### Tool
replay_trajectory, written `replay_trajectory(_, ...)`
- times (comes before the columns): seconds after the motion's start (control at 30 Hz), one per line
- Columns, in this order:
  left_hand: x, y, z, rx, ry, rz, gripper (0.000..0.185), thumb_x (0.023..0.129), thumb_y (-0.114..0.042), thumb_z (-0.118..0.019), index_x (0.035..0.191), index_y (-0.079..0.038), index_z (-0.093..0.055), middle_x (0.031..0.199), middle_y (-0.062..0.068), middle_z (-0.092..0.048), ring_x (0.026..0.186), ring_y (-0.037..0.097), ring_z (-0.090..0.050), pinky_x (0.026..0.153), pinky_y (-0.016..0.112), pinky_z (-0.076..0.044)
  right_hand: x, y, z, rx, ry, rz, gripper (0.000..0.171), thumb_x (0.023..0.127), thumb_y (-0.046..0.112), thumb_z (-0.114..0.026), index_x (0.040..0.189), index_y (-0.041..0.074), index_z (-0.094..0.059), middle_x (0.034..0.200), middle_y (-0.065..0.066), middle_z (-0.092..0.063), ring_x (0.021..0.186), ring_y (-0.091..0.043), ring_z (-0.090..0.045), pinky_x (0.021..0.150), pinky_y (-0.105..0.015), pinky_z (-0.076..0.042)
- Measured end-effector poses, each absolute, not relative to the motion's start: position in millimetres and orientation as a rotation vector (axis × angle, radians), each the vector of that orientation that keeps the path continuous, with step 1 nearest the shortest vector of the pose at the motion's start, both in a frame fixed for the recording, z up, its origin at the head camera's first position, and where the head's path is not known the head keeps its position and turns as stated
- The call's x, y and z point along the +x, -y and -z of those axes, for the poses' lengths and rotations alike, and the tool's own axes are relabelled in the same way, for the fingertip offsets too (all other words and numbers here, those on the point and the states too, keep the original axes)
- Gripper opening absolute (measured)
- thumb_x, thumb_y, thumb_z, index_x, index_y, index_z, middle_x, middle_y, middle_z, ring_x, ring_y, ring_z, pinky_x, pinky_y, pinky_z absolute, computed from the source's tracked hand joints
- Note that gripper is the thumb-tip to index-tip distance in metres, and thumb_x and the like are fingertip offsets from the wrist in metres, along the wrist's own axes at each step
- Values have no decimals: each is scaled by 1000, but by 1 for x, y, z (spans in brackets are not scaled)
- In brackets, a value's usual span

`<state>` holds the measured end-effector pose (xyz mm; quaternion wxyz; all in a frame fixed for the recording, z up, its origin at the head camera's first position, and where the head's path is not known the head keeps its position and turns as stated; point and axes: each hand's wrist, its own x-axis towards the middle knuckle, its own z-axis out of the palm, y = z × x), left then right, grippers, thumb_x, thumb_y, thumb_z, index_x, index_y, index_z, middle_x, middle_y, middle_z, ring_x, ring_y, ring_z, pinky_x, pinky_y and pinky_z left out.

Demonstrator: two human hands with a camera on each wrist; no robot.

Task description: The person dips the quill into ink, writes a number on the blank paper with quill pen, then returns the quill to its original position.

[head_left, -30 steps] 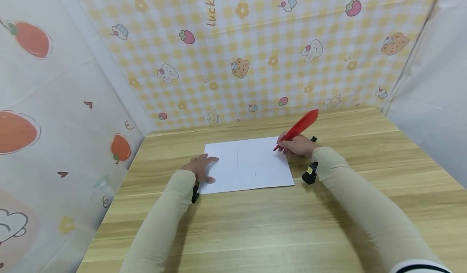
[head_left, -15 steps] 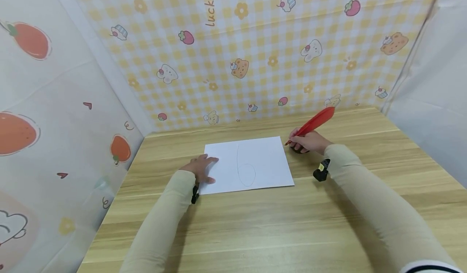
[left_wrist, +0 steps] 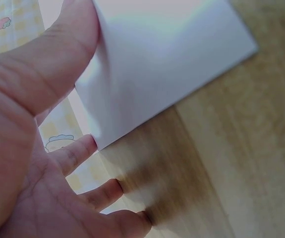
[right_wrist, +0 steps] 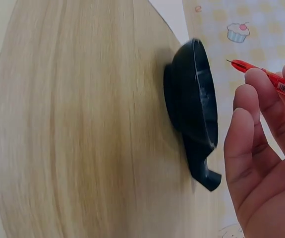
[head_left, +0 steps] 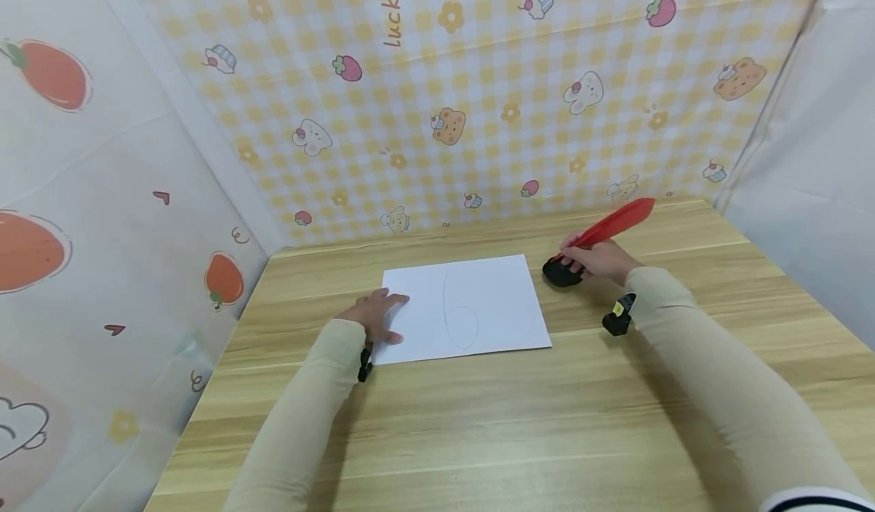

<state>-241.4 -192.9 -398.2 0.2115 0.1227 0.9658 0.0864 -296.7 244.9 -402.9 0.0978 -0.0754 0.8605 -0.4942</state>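
A white sheet of paper (head_left: 417, 288) lies on the table, bearing a thin drawn line and a loop shaped like a 6. My left hand (head_left: 372, 314) rests on its left edge with spread fingers, thumb and index on the sheet. In the left wrist view the other fingertips (left_wrist: 113, 188) reach down to the wood beside the paper corner (left_wrist: 132, 99). Right of the sheet, my right hand (head_left: 603, 260) pinches a red feather pen (head_left: 620, 222). Its nib overlaps a black dish (head_left: 560, 274) in the head view; the right wrist view shows the nib apart from the dish (right_wrist: 194, 94).
The dish has a hollow bowl, a low foot and a short bent stem. A wood-grain table (head_left: 465, 428) carries everything. Behind it hangs a yellow checked cloth (head_left: 478, 117), with a printed white sheet (head_left: 130, 238) on the left and a white one (head_left: 813, 162) on the right.
My right hand has carried the feather pen off the paper's upper right, rightward to over the black dish, which was hidden behind the hand. The left hand and paper stay put.
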Motion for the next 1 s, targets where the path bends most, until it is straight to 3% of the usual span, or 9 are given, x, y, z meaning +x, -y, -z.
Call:
replay_trajectory(0.3, -242, 194, 399, 337, -2678, -239, 80, 85, -35, -75, 152, -21, -33, 158, 22, -14, 138, 51, -20, 102, 65, -30, -298, -259, 408, -201, -2534, 1552, 24, 101, 22, -53, 113, 2, -54, 97, -11, -64, 78, -16, -58, 65, -31, -52)
replay_trajectory(0.53, -244, 194, 400, 329, -2685, -239, 80, 84, -35, -76, 152, -23, -34, 158, 21, -14, 138, 50, -19, 102, 66, -29, -294, -269, 411, -239, -2685, 1413, 27, 102, 27, -49, 114, 4, -54, 103, -17, -62, 83, -24, -59, 68, -30, -51)
replay_trajectory(0.67, -243, 194, 400, 322, -2682, -255, 80, 84, -34, -76, 152, -23, -34, 158, 21, -14, 139, 50, -18, 103, 66, -29, -294, -274, 414, -295, -2834, 1284, 26, 102, 30, -49, 112, 7, -56, 95, -14, -64, 81, -24, -58, 68, -31, -45)
replay_trajectory(0.77, -243, 194, 400, 329, -2683, -255, 80, 84, -33, -76, 151, -22, -34, 158, 22, -15, 138, 51, -19, 103, 66, -29, -294, -276, 417, -398, -2922, 1242, 22, 101, 26, -50, 109, 7, -57, 88, -11, -61, 77, -21, -53, 66, -31, -41)
replay_trajectory(1.0, -244, 194, 400, 334, -2678, -242, 80, 85, -34, -75, 152, -21, -33, 157, 23, -15, 138, 52, -19, 102, 66, -29, -295, -281, 423, -783, -3007, 1138, 12, 97, 8, -53, 101, 0, -60, 84, -5, -61, 69, -10, -46, 58, -17, -38)
